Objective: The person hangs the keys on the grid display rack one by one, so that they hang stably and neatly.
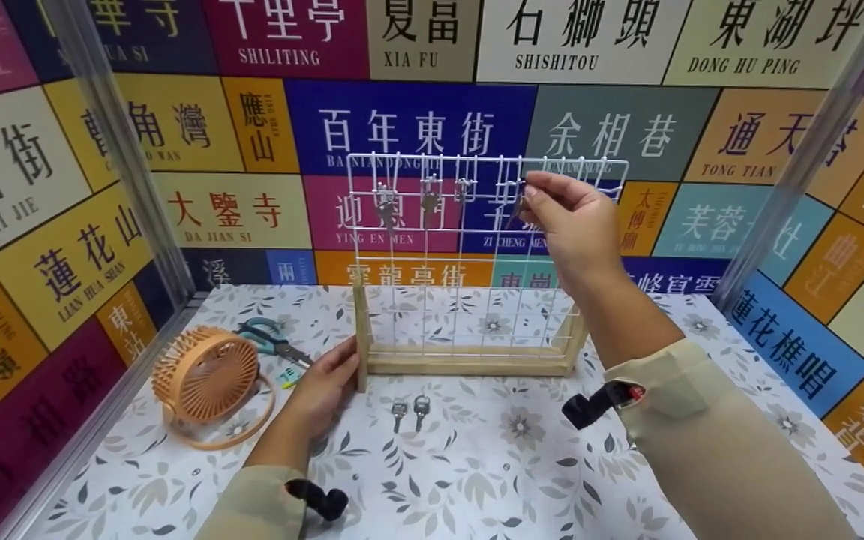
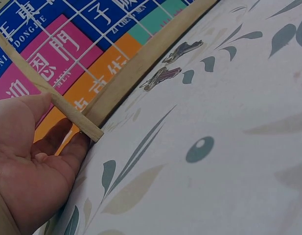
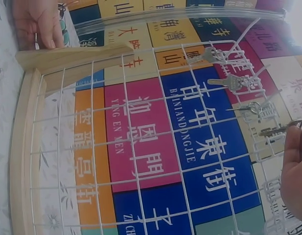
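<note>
A white wire grid rack (image 1: 443, 259) stands upright in a wooden base (image 1: 469, 367). My right hand (image 1: 578, 232) is at the grid's upper right and pinches a key (image 3: 273, 131) beside one of the hooks. Left of it, hanging keys (image 1: 385, 204), more keys (image 1: 430, 199) and a smaller bunch (image 1: 464, 189) are on separate hooks. Low on the left, my left hand (image 1: 331, 386) grips the stand's wooden side post (image 2: 67, 108) between thumb and fingers. On the table before the rack lie two keys, one (image 1: 400, 412) beside the other (image 1: 421, 412).
An orange fan (image 1: 214, 379) stands on the left of the table, close to the left forearm. Behind it lie teal-handled pliers (image 1: 271, 341) and a small green-and-yellow item (image 1: 292, 375). Patterned cloth (image 1: 477, 465) covers the table, with sign-printed walls (image 1: 409, 97) around it.
</note>
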### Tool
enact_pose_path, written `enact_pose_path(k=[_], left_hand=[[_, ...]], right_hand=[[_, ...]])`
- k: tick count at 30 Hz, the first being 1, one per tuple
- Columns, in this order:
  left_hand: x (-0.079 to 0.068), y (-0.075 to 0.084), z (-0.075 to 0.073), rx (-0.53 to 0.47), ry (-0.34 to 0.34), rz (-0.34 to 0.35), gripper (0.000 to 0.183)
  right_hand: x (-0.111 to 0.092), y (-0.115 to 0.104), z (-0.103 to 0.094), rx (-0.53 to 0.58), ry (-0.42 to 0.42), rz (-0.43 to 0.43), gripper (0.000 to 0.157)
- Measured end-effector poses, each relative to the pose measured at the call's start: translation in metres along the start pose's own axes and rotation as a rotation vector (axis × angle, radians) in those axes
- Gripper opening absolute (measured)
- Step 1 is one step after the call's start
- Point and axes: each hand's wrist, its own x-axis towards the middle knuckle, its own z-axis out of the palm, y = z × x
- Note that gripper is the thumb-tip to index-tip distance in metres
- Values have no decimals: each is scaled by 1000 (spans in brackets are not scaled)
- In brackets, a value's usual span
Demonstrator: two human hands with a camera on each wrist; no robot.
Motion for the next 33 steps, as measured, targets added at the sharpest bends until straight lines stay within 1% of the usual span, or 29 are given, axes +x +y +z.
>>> enact_pose_path(k=[7, 11, 16, 21, 27, 33], left_hand=[[0, 0, 0, 8, -4, -12, 46], [-1, 1, 0, -1, 0, -11, 45], [-2, 1, 1, -27, -6, 9, 47], [-1, 1, 1, -23, -1, -1, 46], [0, 1, 1, -26, 2, -13, 45], [1, 0, 1, -49, 2, 4, 46]], right_hand=[[4, 2, 8, 2, 59, -13, 22], [4, 5, 11, 7, 64, -18, 21], [4, 11, 11, -10, 60, -15, 23], [1, 23, 7, -23, 55, -4, 25], [-6, 45, 3, -12, 39, 53, 24], [-17, 69, 5, -41, -38, 85, 24]])
